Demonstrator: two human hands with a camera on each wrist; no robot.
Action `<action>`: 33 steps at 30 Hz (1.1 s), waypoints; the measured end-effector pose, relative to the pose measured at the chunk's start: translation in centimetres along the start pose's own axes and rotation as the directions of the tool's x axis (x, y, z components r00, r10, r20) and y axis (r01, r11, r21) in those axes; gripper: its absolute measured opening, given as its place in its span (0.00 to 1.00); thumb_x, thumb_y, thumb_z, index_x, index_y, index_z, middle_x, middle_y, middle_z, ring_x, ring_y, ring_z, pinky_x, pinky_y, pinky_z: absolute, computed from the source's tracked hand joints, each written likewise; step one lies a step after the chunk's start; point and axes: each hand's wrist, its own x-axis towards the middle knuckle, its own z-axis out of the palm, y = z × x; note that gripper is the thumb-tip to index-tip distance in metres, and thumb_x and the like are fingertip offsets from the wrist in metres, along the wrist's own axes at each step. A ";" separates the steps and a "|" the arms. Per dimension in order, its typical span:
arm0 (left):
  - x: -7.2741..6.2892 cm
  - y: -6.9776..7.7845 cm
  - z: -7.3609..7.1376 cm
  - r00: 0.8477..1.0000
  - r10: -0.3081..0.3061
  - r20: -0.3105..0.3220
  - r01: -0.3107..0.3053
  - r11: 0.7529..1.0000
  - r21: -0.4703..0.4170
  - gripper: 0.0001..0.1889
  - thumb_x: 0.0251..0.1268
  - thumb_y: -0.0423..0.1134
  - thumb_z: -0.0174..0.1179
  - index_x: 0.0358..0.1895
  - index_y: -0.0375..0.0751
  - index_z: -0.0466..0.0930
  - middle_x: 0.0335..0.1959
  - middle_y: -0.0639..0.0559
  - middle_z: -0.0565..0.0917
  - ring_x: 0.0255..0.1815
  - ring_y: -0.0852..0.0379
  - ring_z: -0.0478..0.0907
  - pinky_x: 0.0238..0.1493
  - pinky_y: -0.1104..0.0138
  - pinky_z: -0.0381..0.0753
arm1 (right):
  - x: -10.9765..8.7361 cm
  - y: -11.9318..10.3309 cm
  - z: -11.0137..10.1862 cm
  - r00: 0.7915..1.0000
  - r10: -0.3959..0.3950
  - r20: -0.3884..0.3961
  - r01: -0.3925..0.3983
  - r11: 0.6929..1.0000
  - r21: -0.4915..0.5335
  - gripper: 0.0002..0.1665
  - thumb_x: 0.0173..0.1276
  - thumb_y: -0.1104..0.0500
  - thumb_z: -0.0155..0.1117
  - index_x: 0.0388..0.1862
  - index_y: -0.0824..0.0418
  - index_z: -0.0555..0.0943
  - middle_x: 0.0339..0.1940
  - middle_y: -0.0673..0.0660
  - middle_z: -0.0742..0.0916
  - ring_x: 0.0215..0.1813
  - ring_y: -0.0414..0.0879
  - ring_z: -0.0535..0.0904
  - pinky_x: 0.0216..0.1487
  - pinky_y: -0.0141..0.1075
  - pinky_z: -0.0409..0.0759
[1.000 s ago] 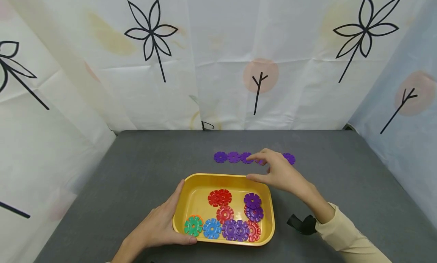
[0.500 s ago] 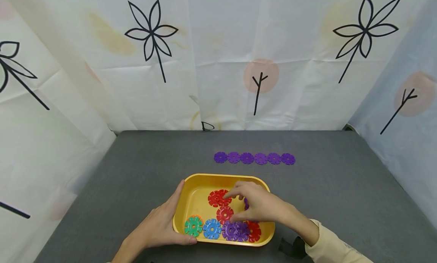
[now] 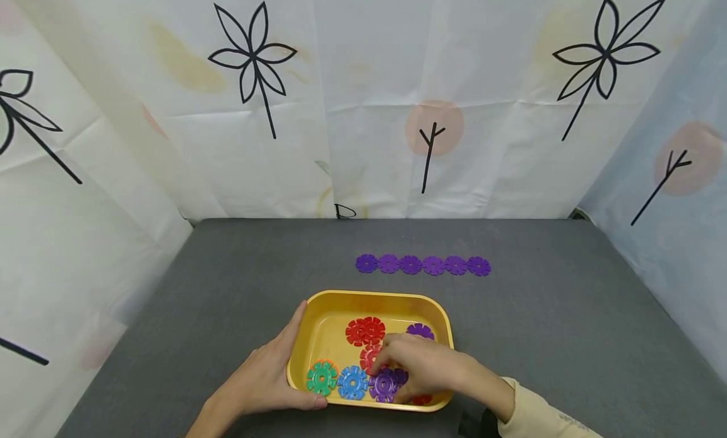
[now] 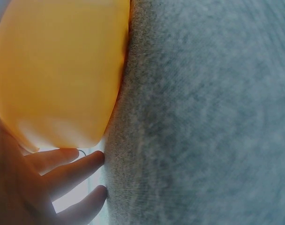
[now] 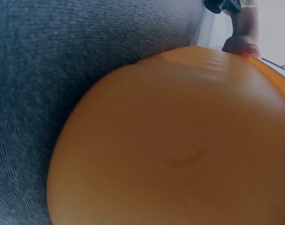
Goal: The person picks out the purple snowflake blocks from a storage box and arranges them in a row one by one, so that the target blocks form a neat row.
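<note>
A yellow tray (image 3: 335, 302) stands on the grey table, holding flower-shaped plastic discs. My left hand (image 3: 264, 368) grips its left end, thumb at the front rim and fingers along the side. In the left wrist view, the fingers (image 4: 77, 173) lie by the tray's outer wall (image 4: 63, 70). My right hand (image 3: 423, 365) reaches inside at the right, finger and thumb spread apart over the purple discs (image 3: 383, 385). It partly covers these and a red disc (image 3: 369, 356). Farther left lie a blue disc (image 3: 353, 382) and a green disc (image 3: 322, 378) over an orange one.
Beyond the tray, a straight row of several purple discs (image 3: 411, 264) lies on the table (image 3: 255, 261). Inside the tray are overlapping red discs (image 3: 366, 331) and another purple disc (image 3: 420, 330) near the right end. A printed white cloth (image 3: 363, 65) hangs behind the table.
My right hand has come back from the purple row into the tray, then down towards the purple discs at the front. The row now shows fully. My left hand stays at the tray.
</note>
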 end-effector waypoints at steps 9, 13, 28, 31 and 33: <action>0.1 0.1 0.0 1.000 -0.011 0.009 0.011 1.000 -0.017 0.75 0.36 0.74 0.75 0.84 0.63 0.30 0.76 0.49 0.69 0.51 0.60 0.79 0.48 0.64 0.84 | 0.4 0.2 0.3 0.999 0.016 -0.035 -0.017 0.998 -0.053 0.24 0.50 0.52 0.86 0.47 0.48 0.90 0.38 0.42 0.82 0.38 0.30 0.70 0.42 0.27 0.75; 0.1 0.0 0.0 1.000 -0.010 0.005 0.010 1.000 -0.007 0.76 0.36 0.75 0.75 0.84 0.61 0.30 0.77 0.48 0.68 0.54 0.58 0.79 0.50 0.61 0.84 | 0.5 0.3 0.2 0.999 0.007 -0.053 -0.011 0.998 -0.068 0.24 0.53 0.52 0.84 0.50 0.50 0.89 0.42 0.44 0.84 0.41 0.30 0.73 0.45 0.29 0.77; 0.2 0.3 0.0 0.999 -0.045 0.025 0.046 0.999 -0.029 0.76 0.35 0.75 0.75 0.84 0.61 0.31 0.76 0.49 0.69 0.52 0.59 0.79 0.50 0.64 0.85 | 1.4 1.5 0.3 0.974 0.060 -0.216 -0.078 0.994 -0.078 0.33 0.52 0.45 0.84 0.55 0.58 0.88 0.33 0.49 0.79 0.32 0.36 0.65 0.33 0.28 0.63; 0.2 0.3 0.0 0.999 -0.046 0.026 0.047 0.998 -0.030 0.76 0.35 0.75 0.75 0.84 0.61 0.31 0.75 0.49 0.70 0.51 0.60 0.79 0.49 0.65 0.84 | 1.6 1.4 0.4 0.974 0.055 -0.219 -0.075 0.994 -0.085 0.31 0.53 0.46 0.83 0.53 0.57 0.88 0.33 0.48 0.79 0.32 0.36 0.65 0.33 0.28 0.64; 0.2 0.3 0.0 0.999 -0.046 0.025 0.046 0.999 -0.029 0.76 0.35 0.75 0.75 0.84 0.61 0.31 0.75 0.49 0.71 0.51 0.60 0.79 0.49 0.65 0.84 | 1.8 1.3 0.5 0.974 0.054 -0.219 -0.073 0.994 -0.080 0.29 0.54 0.47 0.83 0.52 0.57 0.88 0.34 0.49 0.79 0.32 0.36 0.65 0.34 0.28 0.65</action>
